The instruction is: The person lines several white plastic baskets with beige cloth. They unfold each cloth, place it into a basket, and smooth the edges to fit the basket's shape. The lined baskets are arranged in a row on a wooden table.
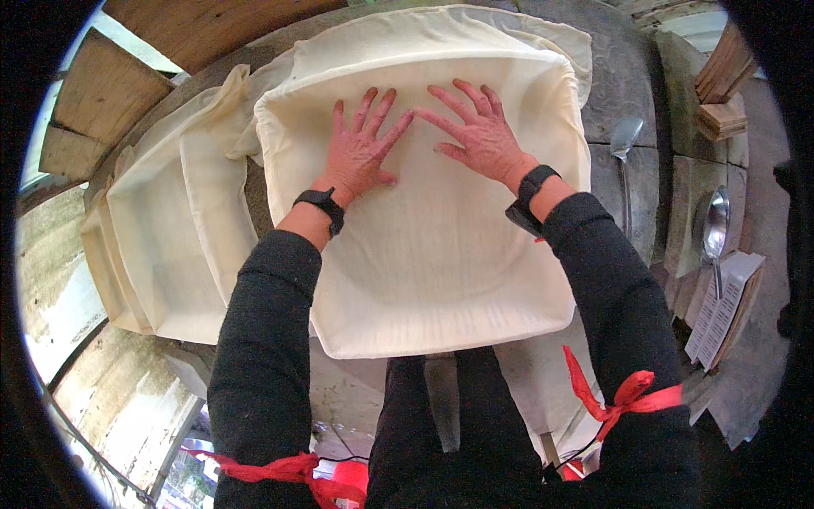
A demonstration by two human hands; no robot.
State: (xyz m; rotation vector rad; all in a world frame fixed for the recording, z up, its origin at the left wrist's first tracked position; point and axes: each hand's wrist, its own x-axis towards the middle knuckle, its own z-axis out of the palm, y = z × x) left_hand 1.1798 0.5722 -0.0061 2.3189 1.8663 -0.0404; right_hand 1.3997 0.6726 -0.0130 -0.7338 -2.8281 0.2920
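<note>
A cream cloth lines a rectangular box or tray in front of me, and its folds hide the walls and rim underneath. My left hand rests palm down on the cloth at the far left part of the hollow, fingers spread. To its right, my right hand lies flat on the same cloth with its fingers apart. The two index fingertips nearly meet. Neither hand grips anything. Loose cloth trails past the far rim.
More cloth-draped trays stand on the left. Along the right side lie a metal ladle, a metal scoop and white slotted panels. Wooden boards lean at the upper left. Wood blocks sit at the upper right.
</note>
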